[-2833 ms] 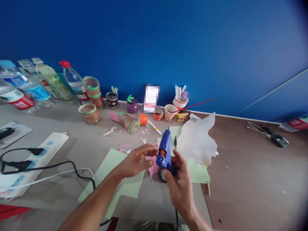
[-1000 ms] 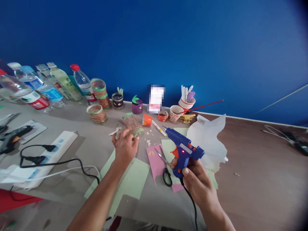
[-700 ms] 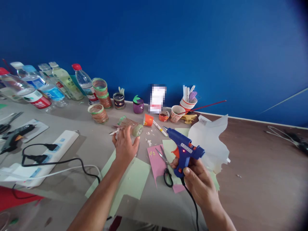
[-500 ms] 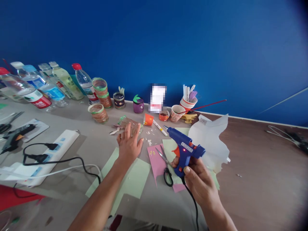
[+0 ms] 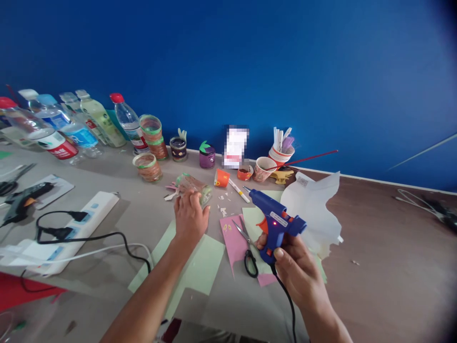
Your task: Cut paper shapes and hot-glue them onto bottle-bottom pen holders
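Observation:
My right hand (image 5: 294, 269) is closed round the handle of a blue hot glue gun (image 5: 273, 221), nozzle pointing up and left, its red light lit. My left hand (image 5: 191, 216) has its fingers curled downward at the near side of a clear plastic bottle piece (image 5: 196, 183) with a green rim. Its fingertips are hidden, so what lies under them does not show. Under the glue gun's left side lie black-handled scissors (image 5: 250, 263) on pink paper (image 5: 230, 238). Pale green paper (image 5: 205, 262) lies beneath my left forearm.
Plastic bottles (image 5: 60, 145) and wrapped jars (image 5: 147, 167) stand to the left. A power strip (image 5: 94, 216) with cables lies nearer. A purple jar (image 5: 207, 157), an orange paper cup piece (image 5: 222, 177), a marker (image 5: 239, 190) and paper cups (image 5: 264, 169) line the back, before crumpled white paper (image 5: 310, 205).
My left hand's fingers, spread over the bottle piece before, have curled and drawn back slightly toward me. The glue gun stays almost where it was in my right hand.

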A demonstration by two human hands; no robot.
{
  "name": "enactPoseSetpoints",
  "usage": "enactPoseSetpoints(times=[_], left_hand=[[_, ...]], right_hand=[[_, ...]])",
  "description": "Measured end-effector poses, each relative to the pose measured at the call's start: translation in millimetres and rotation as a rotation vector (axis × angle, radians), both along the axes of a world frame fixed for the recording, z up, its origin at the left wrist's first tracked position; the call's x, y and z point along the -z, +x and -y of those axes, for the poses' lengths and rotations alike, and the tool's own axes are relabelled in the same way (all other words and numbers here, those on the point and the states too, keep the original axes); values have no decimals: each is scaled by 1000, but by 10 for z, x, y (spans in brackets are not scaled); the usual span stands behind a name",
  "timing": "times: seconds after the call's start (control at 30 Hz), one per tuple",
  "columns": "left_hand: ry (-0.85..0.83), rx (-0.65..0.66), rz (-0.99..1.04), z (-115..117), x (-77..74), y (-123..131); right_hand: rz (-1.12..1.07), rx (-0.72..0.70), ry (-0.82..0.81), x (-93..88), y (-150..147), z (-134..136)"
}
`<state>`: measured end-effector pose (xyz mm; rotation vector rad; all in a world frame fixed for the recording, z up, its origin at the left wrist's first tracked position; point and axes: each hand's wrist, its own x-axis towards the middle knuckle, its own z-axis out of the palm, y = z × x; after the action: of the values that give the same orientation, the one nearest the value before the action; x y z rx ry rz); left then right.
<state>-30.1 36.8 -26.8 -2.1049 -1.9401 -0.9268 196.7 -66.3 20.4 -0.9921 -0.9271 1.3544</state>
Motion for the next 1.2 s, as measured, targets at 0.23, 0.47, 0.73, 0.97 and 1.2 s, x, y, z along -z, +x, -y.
enactPoseSetpoints(times=[0.23,0.47,0.73,0.97,1.2], left_hand=[[-33,-15,-72,11,-50,-5],[-37,33,-41,16,-36,5],[32,89,67,43,-42,23],[15,92,20,28,-42,-41],[-16,35,-18,24,-34,-31]], right_hand=[[41,-6,11,-7,-10,0],[32,1,9,-24,-24,5],[28,-15,11,13,-8,10],[9,-21,20,-6,-34,-15],[5,-18,3,-20,-47,-19]])
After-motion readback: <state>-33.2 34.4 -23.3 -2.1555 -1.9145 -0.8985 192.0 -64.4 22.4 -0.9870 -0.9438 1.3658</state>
